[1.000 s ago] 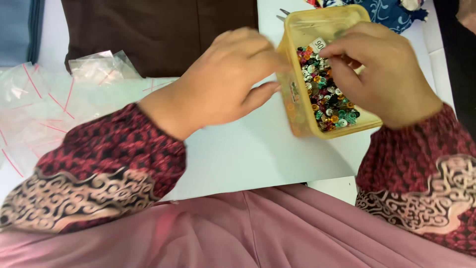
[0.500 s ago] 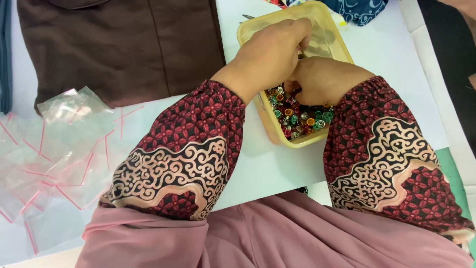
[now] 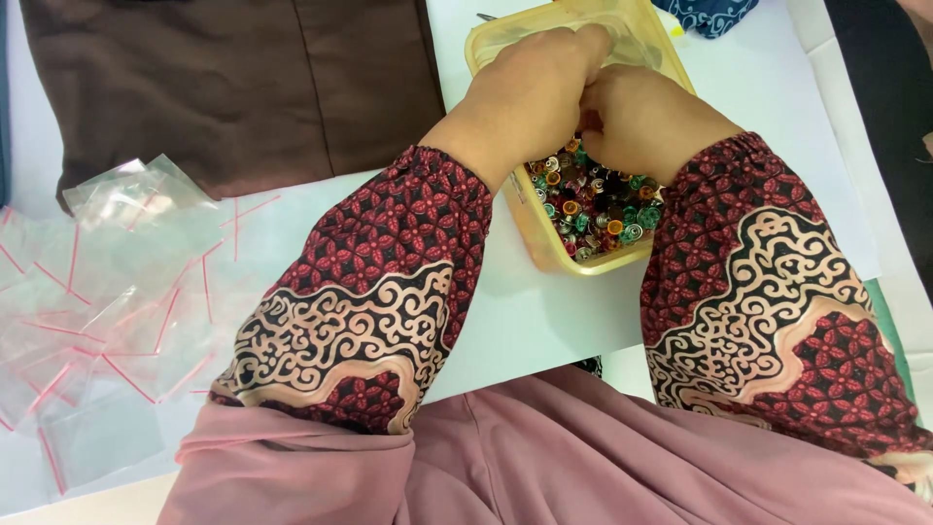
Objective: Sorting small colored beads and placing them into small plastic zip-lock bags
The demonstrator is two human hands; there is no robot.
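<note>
Both hands in the yellow tub (image 3: 544, 255) on the white table (image 3: 544, 321): left hand (image 3: 530, 97) and right hand (image 3: 646, 122) curl over the coloured beads (image 3: 593, 209); whether we grip any, we cannot tell. Small clear bags (image 3: 117, 292) lie unfilled well left; packing looks barely begun.

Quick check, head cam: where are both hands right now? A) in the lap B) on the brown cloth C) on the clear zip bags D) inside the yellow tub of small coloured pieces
D: the left hand and right hand meet inside the yellow plastic tub, above the small coloured pieces; the clear zip bags and brown cloth lie untouched to the left.
</note>
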